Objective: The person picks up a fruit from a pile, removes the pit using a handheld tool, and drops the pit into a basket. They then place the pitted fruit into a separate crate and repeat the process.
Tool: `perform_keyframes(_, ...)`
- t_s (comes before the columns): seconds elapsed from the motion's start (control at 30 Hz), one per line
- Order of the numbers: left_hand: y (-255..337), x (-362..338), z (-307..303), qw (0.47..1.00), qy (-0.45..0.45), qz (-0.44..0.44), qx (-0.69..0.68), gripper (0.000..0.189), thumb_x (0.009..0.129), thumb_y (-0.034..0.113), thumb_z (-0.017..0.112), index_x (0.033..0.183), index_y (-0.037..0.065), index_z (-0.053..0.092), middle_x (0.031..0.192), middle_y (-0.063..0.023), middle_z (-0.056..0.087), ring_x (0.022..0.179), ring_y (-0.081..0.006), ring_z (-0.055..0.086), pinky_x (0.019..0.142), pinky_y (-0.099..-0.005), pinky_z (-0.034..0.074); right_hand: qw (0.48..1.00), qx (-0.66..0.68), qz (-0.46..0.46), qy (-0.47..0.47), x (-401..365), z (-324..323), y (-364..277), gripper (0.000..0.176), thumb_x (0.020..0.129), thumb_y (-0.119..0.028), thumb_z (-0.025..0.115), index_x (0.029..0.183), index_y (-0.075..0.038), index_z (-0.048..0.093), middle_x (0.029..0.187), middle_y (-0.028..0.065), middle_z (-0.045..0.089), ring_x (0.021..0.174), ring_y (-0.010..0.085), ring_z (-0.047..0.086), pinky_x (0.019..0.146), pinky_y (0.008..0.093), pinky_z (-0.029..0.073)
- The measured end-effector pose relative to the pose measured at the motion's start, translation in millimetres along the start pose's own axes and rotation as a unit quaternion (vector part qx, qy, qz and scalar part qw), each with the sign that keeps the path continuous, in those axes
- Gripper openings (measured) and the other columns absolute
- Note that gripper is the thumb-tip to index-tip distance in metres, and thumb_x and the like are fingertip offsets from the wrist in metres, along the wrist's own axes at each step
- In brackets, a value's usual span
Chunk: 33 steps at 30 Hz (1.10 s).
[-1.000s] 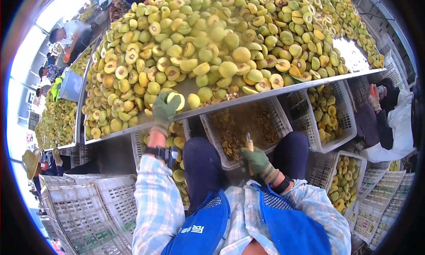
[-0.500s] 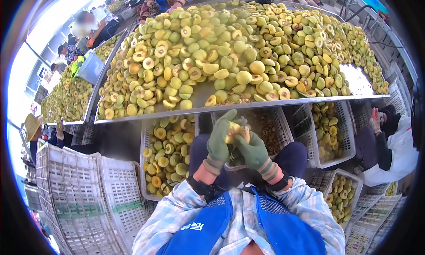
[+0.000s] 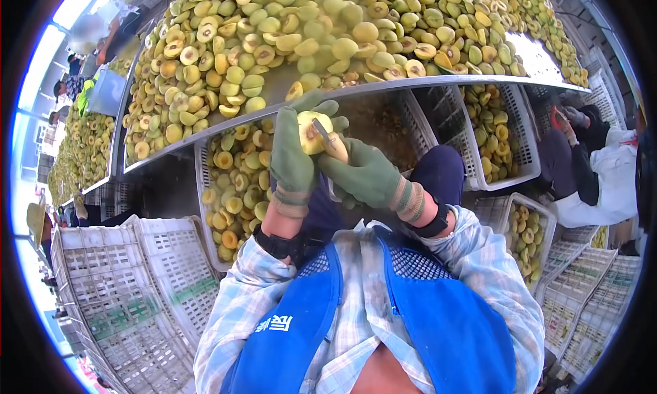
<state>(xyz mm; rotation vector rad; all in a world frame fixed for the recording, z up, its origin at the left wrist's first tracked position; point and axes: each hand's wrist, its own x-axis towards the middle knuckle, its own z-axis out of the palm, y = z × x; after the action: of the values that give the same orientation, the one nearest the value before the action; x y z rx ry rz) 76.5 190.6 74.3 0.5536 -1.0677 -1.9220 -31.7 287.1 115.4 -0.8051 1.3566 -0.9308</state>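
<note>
My left hand [image 3: 291,154], in a green knit glove, cups a yellow-green peach half [image 3: 310,135] with its cut face turned up. A small pitting knife [image 3: 335,147] with a light wooden handle is gripped in my right hand [image 3: 371,173], gloved the same way. Its metal blade lies over the middle of the cut face. Both hands are close together above my lap, in front of the table edge. Many more halved peaches [image 3: 233,65] are heaped on the metal table [image 3: 287,93] just beyond them.
Below the table edge, one crate [image 3: 204,182] of peach halves stands left of my knees and another [image 3: 530,141] to the right. A bin [image 3: 417,117] with dark scraps sits between. Stacked white crates [image 3: 113,277] rise at left. A co-worker's hand [image 3: 564,123] shows at right.
Both hands have come nearer to me and to the left in view, and the peach half's cut face now shows. The view has tilted downward.
</note>
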Motion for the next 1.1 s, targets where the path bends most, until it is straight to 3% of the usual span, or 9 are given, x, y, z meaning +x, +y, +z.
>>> perform_keyframes(0.17,7,-6,13,1.0,0.02,0.016,0.005,0.06,0.101,0.047,0.032,0.135,-0.002,0.042,0.114,-0.0221,0.06,0.091,-0.0319,0.065,0.076,-0.0395,0.056,0.997,0.067,-0.03,0.023,-6,8,4,0.037,0.09,-0.034,0.059,0.109,-0.002,0.054,0.067,0.0038,0.06,0.053,0.0103,0.058,0.047,0.0254,0.049)
perform_keyframes(0.37,1,-5,11,0.998,0.013,0.013,0.052,0.058,0.101,0.045,0.032,0.132,-0.003,0.045,0.113,-0.0222,0.061,0.09,-0.0311,0.065,0.076,-0.0394,0.055,0.999,-0.016,-0.037,0.028,-2,1,14,0.04,0.09,-0.036,0.059,0.11,-0.001,0.053,0.067,0.0044,0.06,0.051,0.0122,0.058,0.046,0.0266,0.048)
perform_keyframes(0.67,2,-6,14,0.993,0.024,-0.052,0.107,0.058,0.101,0.045,0.032,0.125,-0.005,0.05,0.103,-0.0216,0.064,0.074,-0.0288,0.066,0.066,-0.036,0.057,0.997,-0.028,0.016,-0.068,-5,-15,11,0.038,0.089,-0.034,0.056,0.109,-0.002,0.053,0.065,0.0056,0.058,0.048,0.0134,0.058,0.044,0.0265,0.048)
perform_keyframes(0.77,5,-6,11,0.991,-0.002,-0.085,0.104,0.058,0.1,0.046,0.034,0.125,-0.005,0.05,0.1,-0.0212,0.065,0.071,-0.0277,0.066,0.063,-0.0353,0.058,0.991,0.015,0.018,-0.129,-2,-25,21,0.034,0.088,-0.031,0.058,0.107,-0.004,0.053,0.064,0.0041,0.057,0.045,0.0117,0.055,0.04,0.025,0.045)
perform_keyframes(0.87,2,-2,11,0.989,-0.008,-0.111,0.096,0.057,0.099,0.045,0.038,0.125,-0.005,0.05,0.1,-0.0205,0.065,0.071,-0.0268,0.067,0.062,-0.0357,0.058,0.972,0.144,0.042,-0.181,1,-30,31,0.029,0.088,-0.029,0.058,0.104,-0.005,0.055,0.062,0.0019,0.055,0.042,0.0105,0.052,0.036,0.0239,0.042)
perform_keyframes(0.97,-6,-1,15,0.991,0.015,-0.1,0.087,0.056,0.099,0.045,0.041,0.125,-0.004,0.05,0.099,-0.0191,0.065,0.072,-0.0254,0.067,0.06,-0.0336,0.058,0.97,0.177,0.063,-0.153,-7,-24,28,0.027,0.089,-0.028,0.059,0.101,-0.004,0.056,0.06,0.0005,0.054,0.041,0.0095,0.05,0.035,0.0227,0.04)
perform_keyframes(1.1,-9,1,28,0.992,0.041,-0.095,0.071,0.05,0.098,0.04,0.047,0.124,-0.002,0.051,0.099,-0.0171,0.065,0.074,-0.0225,0.068,0.054,-0.0273,0.056,0.9,0.336,0.043,-0.275,-2,-26,44,0.027,0.097,-0.026,0.05,0.1,0.0,0.057,0.055,-0.004,0.044,0.036,0.0067,0.04,0.032,0.0214,0.032)
